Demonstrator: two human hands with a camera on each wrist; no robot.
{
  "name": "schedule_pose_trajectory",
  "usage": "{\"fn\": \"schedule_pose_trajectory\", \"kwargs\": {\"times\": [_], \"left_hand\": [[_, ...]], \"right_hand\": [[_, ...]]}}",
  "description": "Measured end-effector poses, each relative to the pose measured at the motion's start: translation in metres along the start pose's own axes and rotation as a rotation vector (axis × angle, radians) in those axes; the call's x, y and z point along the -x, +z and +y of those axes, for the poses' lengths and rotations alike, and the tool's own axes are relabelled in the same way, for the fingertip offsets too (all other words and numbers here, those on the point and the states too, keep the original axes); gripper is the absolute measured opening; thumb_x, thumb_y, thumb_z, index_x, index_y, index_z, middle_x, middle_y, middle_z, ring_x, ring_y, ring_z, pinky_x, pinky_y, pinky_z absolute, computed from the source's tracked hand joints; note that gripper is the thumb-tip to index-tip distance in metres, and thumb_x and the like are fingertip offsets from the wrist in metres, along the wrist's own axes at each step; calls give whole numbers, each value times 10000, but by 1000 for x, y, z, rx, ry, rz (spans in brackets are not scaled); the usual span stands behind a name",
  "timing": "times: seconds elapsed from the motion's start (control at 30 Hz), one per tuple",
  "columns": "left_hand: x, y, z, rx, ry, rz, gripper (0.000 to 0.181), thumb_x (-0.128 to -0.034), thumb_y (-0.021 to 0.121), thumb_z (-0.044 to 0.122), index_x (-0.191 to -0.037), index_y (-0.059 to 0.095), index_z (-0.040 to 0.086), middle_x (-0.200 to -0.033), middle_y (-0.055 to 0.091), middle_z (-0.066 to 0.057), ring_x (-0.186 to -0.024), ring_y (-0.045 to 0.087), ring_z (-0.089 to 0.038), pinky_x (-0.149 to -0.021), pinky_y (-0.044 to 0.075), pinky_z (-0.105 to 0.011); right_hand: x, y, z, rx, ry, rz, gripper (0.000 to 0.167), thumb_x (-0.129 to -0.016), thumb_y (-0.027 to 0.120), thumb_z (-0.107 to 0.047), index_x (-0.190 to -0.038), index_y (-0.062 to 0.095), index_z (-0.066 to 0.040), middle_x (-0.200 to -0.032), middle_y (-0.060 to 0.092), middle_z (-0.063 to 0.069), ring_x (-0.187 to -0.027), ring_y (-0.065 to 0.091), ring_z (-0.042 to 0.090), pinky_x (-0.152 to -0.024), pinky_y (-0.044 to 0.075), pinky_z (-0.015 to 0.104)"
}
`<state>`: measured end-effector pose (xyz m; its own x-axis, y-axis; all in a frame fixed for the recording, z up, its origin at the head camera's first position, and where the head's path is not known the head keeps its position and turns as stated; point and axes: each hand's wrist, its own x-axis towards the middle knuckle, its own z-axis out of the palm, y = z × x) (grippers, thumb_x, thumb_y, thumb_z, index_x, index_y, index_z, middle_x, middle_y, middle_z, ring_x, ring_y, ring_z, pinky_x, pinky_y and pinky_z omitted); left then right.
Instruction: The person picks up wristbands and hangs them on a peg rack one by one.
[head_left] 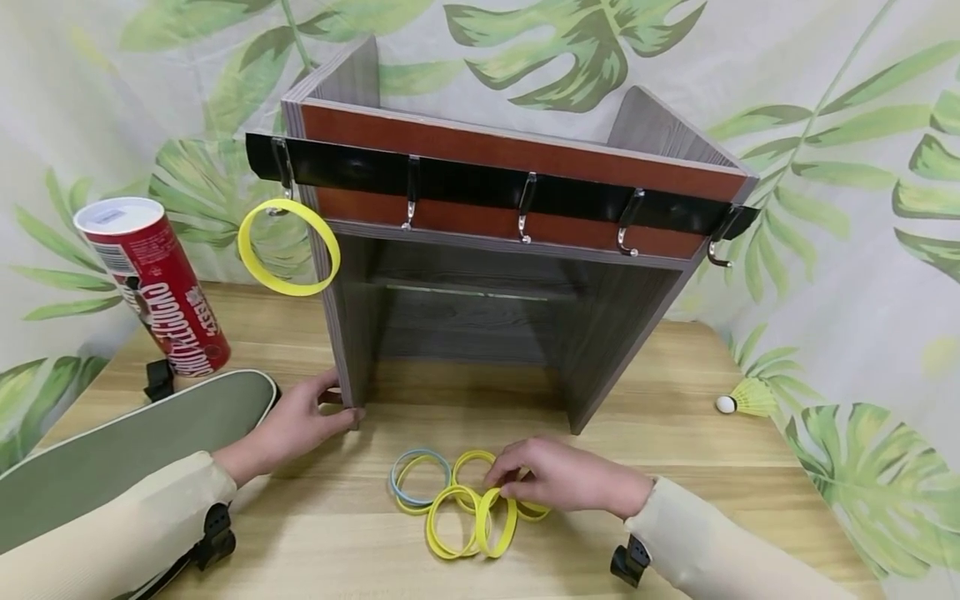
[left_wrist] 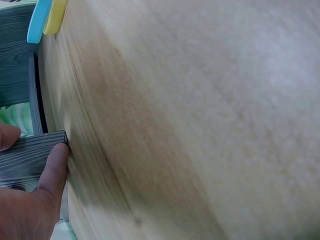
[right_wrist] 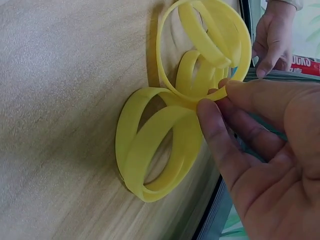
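My right hand [head_left: 558,477] pinches a yellow silicone wristband [head_left: 504,533], tilted up from the pile; the right wrist view shows thumb and fingertips on the band [right_wrist: 161,55]. Around it on the table lie several more yellow wristbands [head_left: 442,550] and a blue wristband [head_left: 393,483]. At the left, my left hand [head_left: 303,421] grips the foot of a grey wooden stand's side panel [head_left: 347,350]; the left wrist view has fingers on both sides of this panel [left_wrist: 25,162]. One yellow wristband [head_left: 330,250] hangs from the leftmost hook of the black hook rail [head_left: 465,187].
The stand [head_left: 637,333] rises at the table's back, with several metal hooks [head_left: 527,212] along its front. A red snack can [head_left: 176,300] and a green padded board [head_left: 187,417] are to the left. A yellow shuttlecock [head_left: 752,398] lies near the table's [head_left: 697,500] right edge.
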<state>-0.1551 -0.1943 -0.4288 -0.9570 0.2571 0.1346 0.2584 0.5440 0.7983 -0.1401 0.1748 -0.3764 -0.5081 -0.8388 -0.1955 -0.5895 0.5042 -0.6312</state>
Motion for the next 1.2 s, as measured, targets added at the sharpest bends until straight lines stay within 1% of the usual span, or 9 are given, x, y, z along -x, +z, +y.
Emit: {"fn": "schedule_pose_trajectory", "kwargs": {"times": [0.13,0.27,0.43,0.67,0.83,1.0,1.07,1.13,1.2], "left_hand": [[2,-2,1,10,-19,-4,502,-957,735,119,-1410,575,-28,-1308,690,-255,-1166,699,-386,-878,559,-337],[4,-3,2,11,-23,-5,503,-961,730,119,-1414,570,-31,-1316,684,-256,-1167,701,-383,-893,564,-354],[5,-3,1,13,-14,-2,502,-961,726,113,-1413,569,-41,-1308,690,-259,-1164,706,-388,-902,569,-370],[6,-4,0,25,-19,6,497,-954,731,113,-1402,578,-39,-1294,695,-262,-1159,706,-402,-872,567,-313],[5,-5,0,23,-32,3,508,-947,737,117,-1403,574,-36,-1293,693,-267,-1169,699,-405,-884,569,-330],[3,-2,3,51,-47,-4,515,-940,747,115,-1397,570,-45,-1308,679,-279,-1186,691,-418,-843,556,-270],[2,0,3,63,-48,-7,515,-938,748,115,-1392,570,-51,-1305,677,-283,-1188,690,-422,-824,548,-244],[1,0,3,63,-51,-8,520,-938,748,116,-1397,568,-49,-1308,677,-281,-1189,690,-417,-827,545,-242],[1,1,3,60,-54,-9,523,-938,747,115,-1401,566,-48,-1308,679,-280,-1188,691,-413,-828,547,-252]], "right_hand": [[0,-2,0,2,6,-13,198,-1017,657,-53,-1161,781,-109,-1125,777,-3,-982,665,-25,-874,554,176],[2,-4,-1,-14,5,-22,173,-1019,654,-54,-1132,772,-111,-1104,772,8,-976,660,-26,-873,561,186],[5,-8,-1,-47,14,-48,136,-1034,643,-90,-1102,757,-116,-1087,762,24,-959,642,-40,-872,563,197],[10,-16,2,-130,9,-65,152,-1047,636,-143,-1126,748,-78,-1109,772,81,-975,653,-30,-913,572,244],[12,-20,7,-254,3,-33,191,-1046,637,-141,-1147,733,-10,-1097,762,179,-936,648,-17,-879,576,262],[7,-22,10,-463,11,33,260,-1046,628,-111,-1200,676,93,-1118,712,315,-890,703,57,-865,624,412],[3,-24,9,-551,28,77,289,-1045,631,-107,-1230,653,114,-1104,708,298,-901,723,88,-878,622,457],[-1,-25,5,-624,28,134,307,-1042,638,-109,-1247,639,119,-1083,716,230,-914,730,105,-893,624,436],[-6,-27,-1,-686,26,200,332,-1041,643,-115,-1269,623,124,-1078,725,141,-931,735,110,-902,626,386]]}}
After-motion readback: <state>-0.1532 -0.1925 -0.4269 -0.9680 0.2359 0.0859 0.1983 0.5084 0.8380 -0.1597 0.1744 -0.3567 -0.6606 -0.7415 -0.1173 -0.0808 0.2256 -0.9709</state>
